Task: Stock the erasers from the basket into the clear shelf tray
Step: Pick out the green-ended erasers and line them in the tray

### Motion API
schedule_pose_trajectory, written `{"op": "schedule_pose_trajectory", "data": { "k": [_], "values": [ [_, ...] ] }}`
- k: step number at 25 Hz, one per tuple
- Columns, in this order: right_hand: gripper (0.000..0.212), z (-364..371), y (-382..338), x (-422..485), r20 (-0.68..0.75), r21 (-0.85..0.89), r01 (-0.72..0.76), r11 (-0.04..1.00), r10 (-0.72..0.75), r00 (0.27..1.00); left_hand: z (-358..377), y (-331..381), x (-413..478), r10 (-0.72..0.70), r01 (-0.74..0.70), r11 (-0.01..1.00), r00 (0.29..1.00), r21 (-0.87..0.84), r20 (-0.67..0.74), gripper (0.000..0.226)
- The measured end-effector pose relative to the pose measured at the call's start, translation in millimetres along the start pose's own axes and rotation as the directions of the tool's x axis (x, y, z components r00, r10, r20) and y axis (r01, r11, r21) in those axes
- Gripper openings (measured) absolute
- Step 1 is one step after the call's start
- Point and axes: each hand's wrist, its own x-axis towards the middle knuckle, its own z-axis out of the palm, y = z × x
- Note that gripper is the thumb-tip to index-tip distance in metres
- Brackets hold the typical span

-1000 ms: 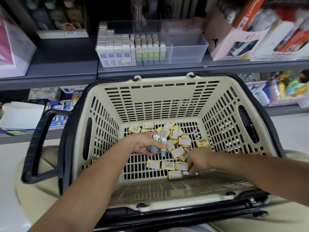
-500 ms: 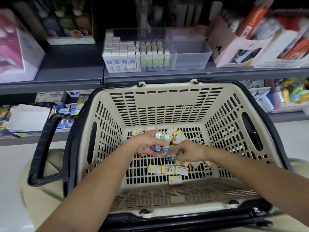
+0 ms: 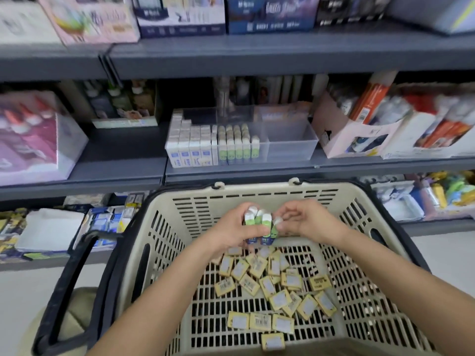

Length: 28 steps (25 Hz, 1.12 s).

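Gathering step: our left hand [image 3: 231, 229] grips a bundle of green-sleeved erasers [image 3: 257, 219] over the basket [image 3: 257, 190]; our right hand [image 3: 305, 222] pinches one more against it. Next, we judge: lift them to the clear shelf tray [image 3: 293, 147].

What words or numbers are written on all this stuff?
No text can be read here.
Blue box, top shelf: white writing, too blurred.
Yellow erasers in the basket: barcode labels, too small.
Green erasers in the left hand: print blurred.
White erasers in the clear tray: blue labels, blurred.
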Motion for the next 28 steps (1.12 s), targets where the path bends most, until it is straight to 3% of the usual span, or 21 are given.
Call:
{"op": "schedule_pose_trajectory", "data": {
  "k": [5,7,9,10,13,17,28],
  "values": [
    [0.014,-48,-51,40,-0.21,0.055,0.11,0.992,-0.097,0.973,-29,56,10,0.194,-0.199,0.98,0.957,0.0,-0.214,0.028],
    [0.014,-67,-68,63,-0.362,-0.092,0.153,0.984,-0.177,0.915,-42,68,16,0.225,-0.224,0.974,0.926,0.038,-0.305,0.026],
    [0.002,-84,-80,87,-0.473,-0.303,0.091,0.949,-0.233,0.85,-53,74,21,0.249,-0.232,0.968,0.895,0.092,-0.369,0.023],
    [0.007,-90,-86,101,-0.495,-0.399,0.03,0.917,-0.243,0.835,-59,76,25,0.264,-0.24,0.965,0.881,0.108,-0.393,0.023],
    [0.016,-93,-94,132,-0.401,-0.54,-0.023,0.841,-0.233,0.886,-69,77,35,0.288,-0.262,0.958,0.858,0.12,-0.425,0.026],
    [0.015,-83,-96,157,-0.261,-0.601,-0.06,0.797,-0.125,0.957,-74,68,45,0.278,-0.245,0.96,0.879,0.134,-0.388,0.027],
    [0.021,-76,-90,175,-0.104,-0.742,-0.051,0.669,-0.039,0.994,-78,59,56,0.296,-0.252,0.953,0.892,0.167,-0.343,0.029]
  ]
}}
